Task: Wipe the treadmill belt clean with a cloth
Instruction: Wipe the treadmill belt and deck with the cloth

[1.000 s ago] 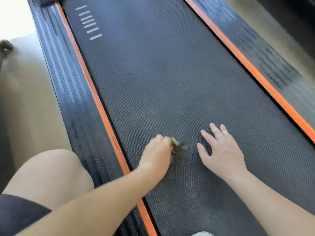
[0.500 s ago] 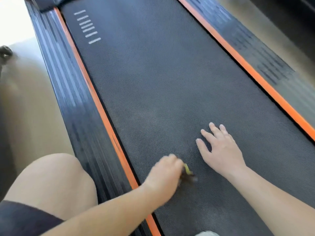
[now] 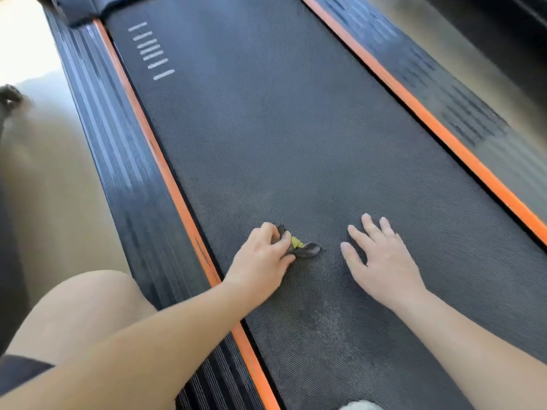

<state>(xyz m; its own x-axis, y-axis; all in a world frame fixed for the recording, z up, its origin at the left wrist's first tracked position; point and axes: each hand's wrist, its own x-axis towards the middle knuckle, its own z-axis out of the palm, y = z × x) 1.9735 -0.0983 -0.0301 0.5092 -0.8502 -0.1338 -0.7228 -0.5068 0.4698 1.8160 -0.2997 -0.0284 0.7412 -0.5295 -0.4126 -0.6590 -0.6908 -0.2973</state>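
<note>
Cloth [image 3: 307,250] gripped by left hand [image 3: 260,260] fingers [image 3: 284,241], long axis pointing right across belt [image 3: 296,143], right hand [image 3: 384,261] released flat

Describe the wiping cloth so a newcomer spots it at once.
Start at the wide dark textured treadmill belt between two orange side stripes. Near the left stripe, the left hand grips a small crumpled dark cloth against the belt, left of the flat right hand. Its bright yellow patch is the only yellow in view.
</note>
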